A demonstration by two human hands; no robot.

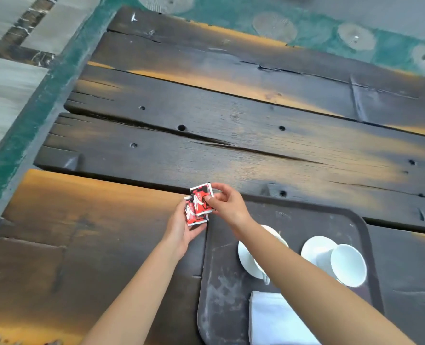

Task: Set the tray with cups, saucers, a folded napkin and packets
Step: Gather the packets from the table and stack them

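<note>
A dark brown tray [306,215] lies at the lower right of the wooden table. On it stand two white saucers, the left saucer [247,257] partly hidden by my right forearm, the right saucer [316,247] bearing a white cup [348,265]. A folded white napkin [273,317] lies at the tray's near edge. Just past the tray's far left corner, my left hand [181,227] holds a red and white packet [194,216]. My right hand [227,204] pinches a second red packet [201,199] overlapping the first.
The table [231,133] is made of dark, cracked planks with orange patches and gaps between them. Its left edge runs diagonally beside a green-painted floor strip [32,115] and grey tiles.
</note>
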